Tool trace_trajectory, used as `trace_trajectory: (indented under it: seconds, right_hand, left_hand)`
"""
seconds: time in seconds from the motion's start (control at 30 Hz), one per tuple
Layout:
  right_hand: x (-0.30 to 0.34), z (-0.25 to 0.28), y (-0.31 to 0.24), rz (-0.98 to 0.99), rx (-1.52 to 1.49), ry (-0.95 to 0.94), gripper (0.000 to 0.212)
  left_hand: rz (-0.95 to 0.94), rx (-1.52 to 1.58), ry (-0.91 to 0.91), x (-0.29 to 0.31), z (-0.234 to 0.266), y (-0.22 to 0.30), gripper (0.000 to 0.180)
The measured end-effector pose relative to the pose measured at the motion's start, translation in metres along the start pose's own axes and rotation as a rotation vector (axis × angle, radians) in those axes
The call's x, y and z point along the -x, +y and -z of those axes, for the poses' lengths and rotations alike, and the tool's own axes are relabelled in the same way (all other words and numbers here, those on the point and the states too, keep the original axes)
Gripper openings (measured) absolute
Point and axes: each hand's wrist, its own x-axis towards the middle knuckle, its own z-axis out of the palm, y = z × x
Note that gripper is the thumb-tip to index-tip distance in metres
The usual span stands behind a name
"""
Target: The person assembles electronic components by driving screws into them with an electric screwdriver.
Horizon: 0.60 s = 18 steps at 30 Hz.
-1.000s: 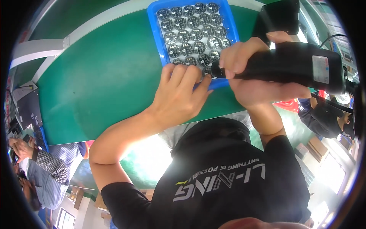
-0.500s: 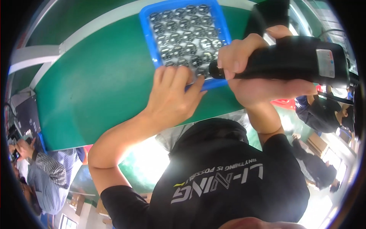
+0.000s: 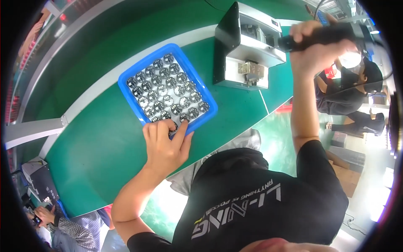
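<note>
My left hand [image 3: 166, 145] is at the near edge of a blue tray [image 3: 127, 95], fingers curled over its rim. Its fingertips press on a small round black-and-silver part [image 3: 184, 117] in the near row. Several similar round parts [image 3: 162, 90] stand in rows on the tray's white lining. My right hand [image 3: 312, 52], raised at the right and away from the tray, is wrapped round a black electric screwdriver [image 3: 329, 35]. The tool is slightly blurred, its narrow nose toward the left.
A black-and-white bench machine [image 3: 247, 46] with a metal fixture stands right of the tray on the green table [image 3: 96, 168]. A dark box-shaped device [image 3: 40, 178] is at the table's left end. Other people are at the lower left and right side [image 3: 350, 90].
My right hand has lifted the screwdriver from the tray up and to the right. My left hand stays on the tray's near edge. The view has turned, bringing the bench machine fully into sight.
</note>
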Motion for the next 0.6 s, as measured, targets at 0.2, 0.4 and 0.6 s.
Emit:
trace_trajectory:
  seconds: [0.2, 0.4, 0.6]
  right_hand:
    - [0.001, 0.038, -0.032, 0.293, -0.408, 0.148, 0.092]
    - [0.043, 0.013, -0.018, 0.002, -0.56, -0.235, 0.101]
    - [0.06, 0.006, -0.006, -0.081, -0.49, -0.223, 0.097]
  left_hand:
    - [-0.018, 0.042, -0.006, -0.007, -0.002, 0.0, 0.029]
    - [-0.005, 0.032, -0.004, -0.004, -0.002, -0.005, 0.03]
    - [0.0, 0.051, -0.003, -0.007, -0.001, 0.0, 0.03]
